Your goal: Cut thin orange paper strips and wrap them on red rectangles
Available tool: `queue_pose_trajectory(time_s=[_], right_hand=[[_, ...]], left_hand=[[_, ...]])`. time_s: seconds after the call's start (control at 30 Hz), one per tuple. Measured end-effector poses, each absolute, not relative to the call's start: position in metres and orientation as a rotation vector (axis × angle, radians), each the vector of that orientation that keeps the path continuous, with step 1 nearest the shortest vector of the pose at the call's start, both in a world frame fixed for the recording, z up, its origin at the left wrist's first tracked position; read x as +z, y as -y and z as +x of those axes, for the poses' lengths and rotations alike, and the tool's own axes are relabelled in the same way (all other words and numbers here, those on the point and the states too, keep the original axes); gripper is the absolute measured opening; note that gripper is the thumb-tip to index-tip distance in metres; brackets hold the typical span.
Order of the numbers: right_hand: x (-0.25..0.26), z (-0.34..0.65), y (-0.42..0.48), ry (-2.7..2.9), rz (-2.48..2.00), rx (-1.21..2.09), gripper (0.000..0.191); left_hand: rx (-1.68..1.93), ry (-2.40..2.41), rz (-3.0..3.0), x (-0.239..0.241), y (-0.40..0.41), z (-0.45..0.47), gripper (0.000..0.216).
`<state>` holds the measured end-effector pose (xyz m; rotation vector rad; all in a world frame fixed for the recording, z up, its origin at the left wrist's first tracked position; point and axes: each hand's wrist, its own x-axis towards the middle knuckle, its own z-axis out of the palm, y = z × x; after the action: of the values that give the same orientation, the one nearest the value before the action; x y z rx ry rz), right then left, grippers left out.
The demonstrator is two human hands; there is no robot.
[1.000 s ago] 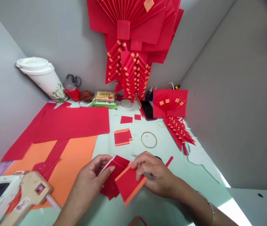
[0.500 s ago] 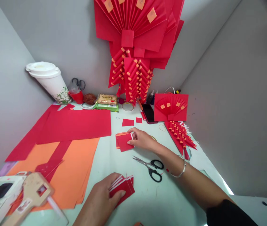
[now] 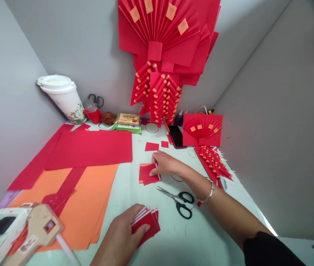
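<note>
My left hand (image 3: 127,231), low in the middle, is closed around a fanned stack of red paper pieces (image 3: 149,225) with white edges showing, the thumb flat across the front. Farther up, my right hand (image 3: 164,163) pinches the right edge of a red paper piece (image 3: 148,174). That piece lies over a small pile whose orange and red edges stick out around it; fingers hide part of the pile. Black-handled scissors (image 3: 179,201) lie slightly open between my two hands. Beyond my right hand are a red rectangle (image 3: 151,146) and a smaller red square (image 3: 165,144).
Large red sheets (image 3: 90,149) and orange sheets (image 3: 90,207) cover the left side. A glue gun (image 3: 39,231) lies at front left. Along the back are a white cup (image 3: 62,98), a phone (image 3: 176,136) and a red fan card (image 3: 202,129). Red fan decorations (image 3: 170,44) hang on the wall.
The whole view has shifted slightly. My right hand and its red piece sit a little lower over the small pile. My left hand keeps its hold on the stack.
</note>
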<state>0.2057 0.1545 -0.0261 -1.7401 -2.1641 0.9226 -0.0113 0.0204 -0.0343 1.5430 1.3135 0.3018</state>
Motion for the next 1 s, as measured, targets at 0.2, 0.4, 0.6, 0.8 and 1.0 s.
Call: queue_pose_trajectory(time_s=[0.2, 0.4, 0.6, 0.8, 1.0], right_hand=[[-0.007, 0.224, -0.122, 1.904, -1.646, 1.04, 0.021], [0.008, 0.215, -0.077, 1.557, -1.352, 1.479, 0.022], [0.003, 0.197, -0.05, 1.561, -1.192, 1.059, 0.007], [-0.011, 0.197, -0.029, 1.844, -0.98, 0.232, 0.044], [-0.025, 0.185, -0.019, 1.916, -0.967, 0.01, 0.062]], left_hand=[[0.571, -1.434, 1.53, -0.034, -0.024, -0.011, 0.047], [0.859, -1.447, 1.271, -0.016, -0.031, -0.02, 0.066], [0.75, -1.101, 0.867, -0.015, -0.035, -0.02, 0.051], [0.872, -1.079, 0.529, -0.013, -0.037, -0.017, 0.055], [0.926, -1.114, 0.382, -0.009, -0.036, -0.013, 0.043]])
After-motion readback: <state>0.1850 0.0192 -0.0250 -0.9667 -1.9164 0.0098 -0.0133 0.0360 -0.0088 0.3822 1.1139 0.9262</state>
